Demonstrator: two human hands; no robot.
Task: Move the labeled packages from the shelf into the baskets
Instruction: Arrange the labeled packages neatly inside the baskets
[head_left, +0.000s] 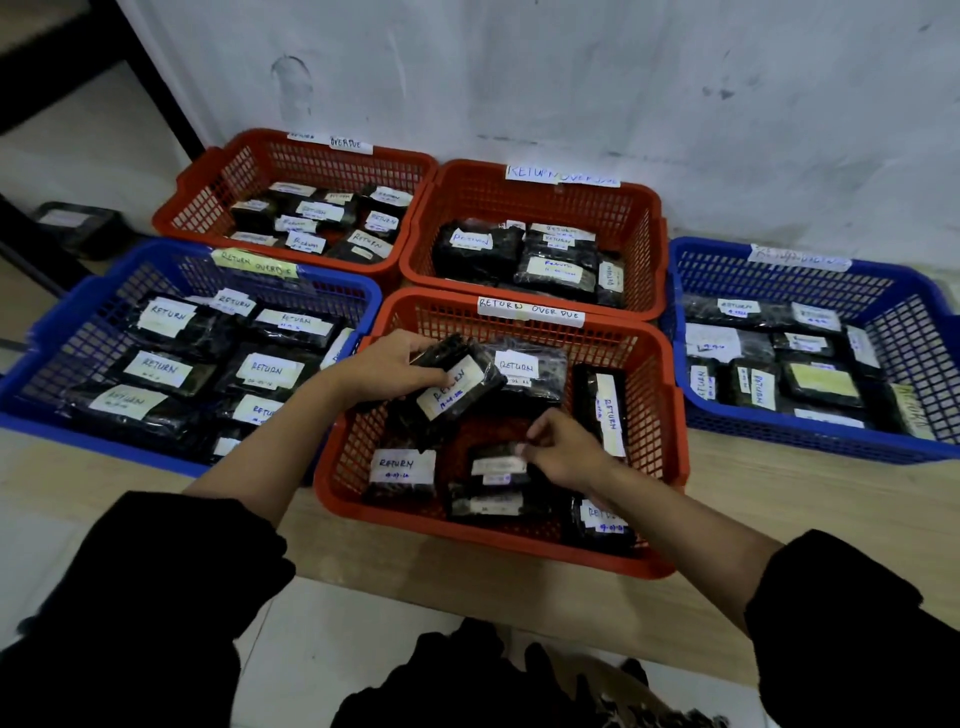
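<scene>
Left hand: our left hand (387, 364) grips a black package (451, 387), fingers curled over its upper left end; the package juts toward 4 o'clock from the palm, tilted, its white "RETURN" label facing up.
Right hand: our right hand (563, 449) pinches the edge of a lower package (496, 465) that lies in the basket, at 9 o'clock from the fingertips.
Held package's place: above the near red basket (488, 543), over its left half, not resting on the floor of it.
Baskets: we count five, three red and two blue. The left blue basket (62, 395) sits at 9 o'clock of the near red one, the right blue basket (810, 441) at 3 o'clock, the two far red ones at 11 and 12 o'clock.
Packages in the near red basket: we see about seven, counting both handled ones.
Tags: each basket has a paper tag on its far rim.
</scene>
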